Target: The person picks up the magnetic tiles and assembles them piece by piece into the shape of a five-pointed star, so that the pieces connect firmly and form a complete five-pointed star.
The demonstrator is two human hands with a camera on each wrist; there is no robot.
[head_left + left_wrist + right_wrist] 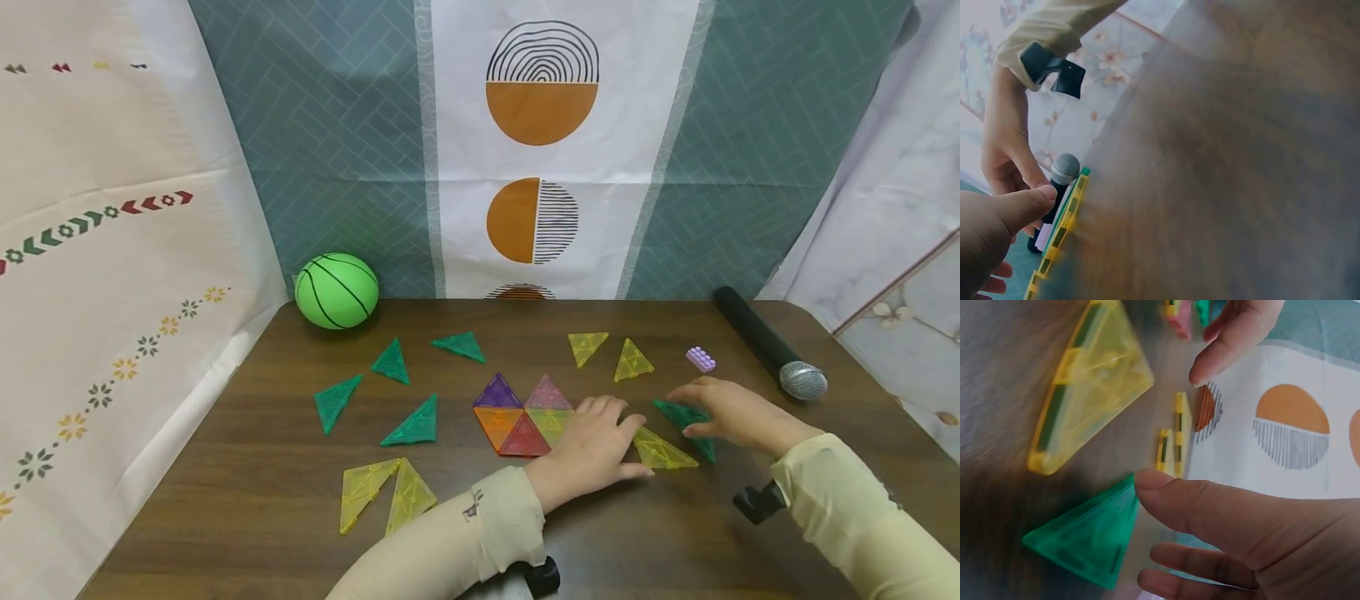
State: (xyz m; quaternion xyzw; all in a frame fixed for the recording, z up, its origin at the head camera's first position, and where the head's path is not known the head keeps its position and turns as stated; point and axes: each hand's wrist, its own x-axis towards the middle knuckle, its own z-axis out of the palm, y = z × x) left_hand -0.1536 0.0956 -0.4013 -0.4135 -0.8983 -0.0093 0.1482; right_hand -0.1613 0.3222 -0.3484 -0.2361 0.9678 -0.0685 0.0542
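From far away, I see the left arm [427, 546] reach in from between six and seven o'clock in the head view. At its end, the left hand [596, 442] has its back up, its fingers aimed between one and two and its thumb poking out to three. The right arm [862, 508] reaches in from four (pale sleeves [821, 475] cover both arms). I see the right hand [723, 412] with its fingers a little bent, aimed between nine and ten. The hands are near, not touching.
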